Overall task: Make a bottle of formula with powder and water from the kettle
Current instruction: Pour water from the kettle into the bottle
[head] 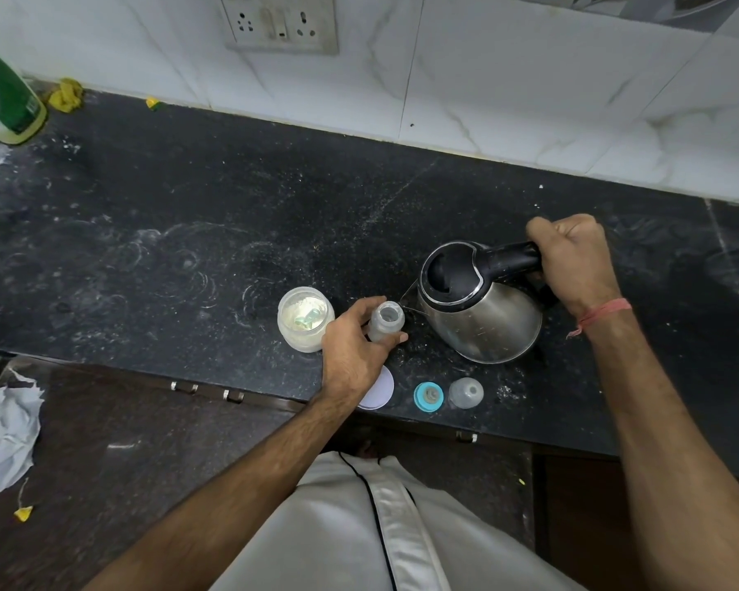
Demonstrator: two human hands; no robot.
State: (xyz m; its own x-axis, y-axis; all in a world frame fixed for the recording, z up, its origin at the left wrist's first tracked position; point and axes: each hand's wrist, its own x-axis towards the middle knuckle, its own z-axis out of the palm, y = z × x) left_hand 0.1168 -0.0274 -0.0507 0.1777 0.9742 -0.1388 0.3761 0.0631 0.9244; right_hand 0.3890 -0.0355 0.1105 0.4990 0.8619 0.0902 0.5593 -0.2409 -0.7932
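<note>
The left hand [353,356] grips the small clear plastic baby bottle [385,322] upright on the black speckled stone counter [167,232]. The right hand [577,260] is clenched around the black handle of the tilted stainless-steel kettle [483,309], spout at the bottle mouth. The open clear powder jar [304,318] stands just left of the bottle.

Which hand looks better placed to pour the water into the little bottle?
The right hand: it already grips the kettle by its handle, spout tipped at the bottle mouth. The left hand is busy steadying that bottle.
</note>
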